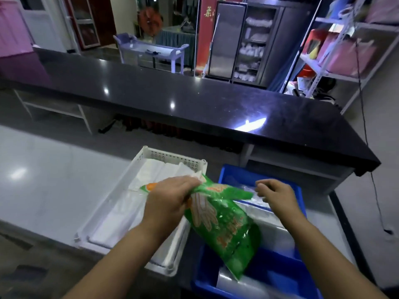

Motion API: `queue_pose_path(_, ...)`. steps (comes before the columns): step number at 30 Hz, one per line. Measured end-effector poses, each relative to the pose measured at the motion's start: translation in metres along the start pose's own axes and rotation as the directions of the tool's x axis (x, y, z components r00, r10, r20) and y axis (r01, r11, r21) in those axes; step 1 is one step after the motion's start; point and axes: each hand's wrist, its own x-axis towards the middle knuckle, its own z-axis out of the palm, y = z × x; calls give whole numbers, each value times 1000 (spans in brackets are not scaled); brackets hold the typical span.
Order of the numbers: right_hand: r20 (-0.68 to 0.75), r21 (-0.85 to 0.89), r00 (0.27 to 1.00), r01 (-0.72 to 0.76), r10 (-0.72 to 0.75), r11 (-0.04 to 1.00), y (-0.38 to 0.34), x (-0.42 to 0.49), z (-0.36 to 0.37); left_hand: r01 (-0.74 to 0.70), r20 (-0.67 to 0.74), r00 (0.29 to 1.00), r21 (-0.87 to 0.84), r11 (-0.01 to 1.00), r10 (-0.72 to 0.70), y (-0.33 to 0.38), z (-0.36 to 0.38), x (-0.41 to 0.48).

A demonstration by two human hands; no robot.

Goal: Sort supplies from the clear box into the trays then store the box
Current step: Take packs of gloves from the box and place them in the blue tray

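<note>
While the left hand (170, 197) pinches the green packet (224, 221) by its top over the blue tray (280, 275), the right hand (274, 195) hovers empty, fingers loosely curled. Held so lightly, the slick packet could slip and land askew, half into the white tray (172, 157).

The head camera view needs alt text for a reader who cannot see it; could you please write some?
A person's left hand grips a green printed packet above a blue tray, while the right hand reaches into that tray. A white tray of white bags sits to the left, a dark counter beyond.
</note>
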Motion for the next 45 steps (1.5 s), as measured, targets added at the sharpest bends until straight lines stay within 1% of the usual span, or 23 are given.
queue_pose_path(2,-62,43,998,-26,28,999,9,-3,-12,-205,127,972,30,978,200,-1,21,-12)
queue_pose_path(4,-91,57,995,-44,49,997,17,-9,-19,-311,222,927,4,950,302,-6,36,-27)
queue_pose_path(7,-117,61,990,-71,78,996,26,-19,-20,-348,327,882,-38,937,341,-14,46,-45)
queue_pose_path(10,-74,1,994,-82,81,997,29,-31,-7,-369,388,844,-80,926,370,-21,48,-49)
queue_pose_path(13,-24,-106,999,-29,27,994,22,-42,17,-423,395,793,-191,886,464,-27,49,-45)
queue_pose_path(16,59,-239,998,29,-15,971,9,-44,35,-525,387,729,-215,824,565,-29,50,-39)
queue_pose_path(20,183,-421,981,28,55,907,-4,-44,48,-532,464,667,-251,809,583,-33,50,-28)
queue_pose_path(21,191,-451,978,10,85,892,-6,-44,50,-502,471,666,-291,814,579,-34,49,-25)
queue_pose_path(22,193,-480,975,-5,111,877,-8,-43,51,-448,467,686,-335,829,559,-35,48,-23)
queue_pose_path(23,192,-513,973,-11,127,859,-10,-43,52,-385,451,727,-356,852,517,-37,46,-20)
queue_pose_path(24,192,-545,972,-7,133,839,-12,-42,54,-322,415,790,-346,881,451,-39,45,-16)
queue_pose_path(26,186,-568,973,-8,138,823,-14,-41,56,-140,323,921,-248,959,218,-47,45,-5)
queue_pose_path(27,176,-556,974,-21,142,831,-16,-40,57,-23,314,947,-156,987,72,-53,46,2)
queue_pose_path(28,162,-534,976,-39,147,844,-17,-41,58,82,349,935,-46,996,-60,-58,47,9)
queue_pose_path(29,149,-510,977,-54,150,858,-19,-41,58,166,408,898,34,985,-166,-63,49,15)
queue_pose_path(30,141,-488,979,-63,149,870,-21,-41,58,243,465,852,53,969,-239,-67,51,19)
queue_pose_path(31,136,-473,980,-65,146,878,-23,-42,59,323,511,810,20,946,-287,-70,54,22)
queue_pose_path(33,138,-459,979,-69,147,886,-25,-44,58,505,588,722,-89,859,-364,-74,55,25)
queue_pose_path(35,150,-430,975,-84,163,899,-25,-46,57,620,669,637,-148,771,-384,-74,57,30)
queue_pose_path(37,183,-374,969,-87,165,923,-25,-48,56,647,710,618,-215,732,-338,-71,57,34)
queue_pose_path(41,307,-283,939,-67,156,957,-32,-49,49,633,720,653,-350,691,-234,-56,53,48)
queue_pose_path(43,351,-273,923,-58,155,960,-36,-46,42,575,684,704,-391,719,-191,-46,55,57)
queue_pose_path(45,340,-253,929,-61,148,966,-40,-39,28,508,627,762,-427,748,-159,-38,61,66)
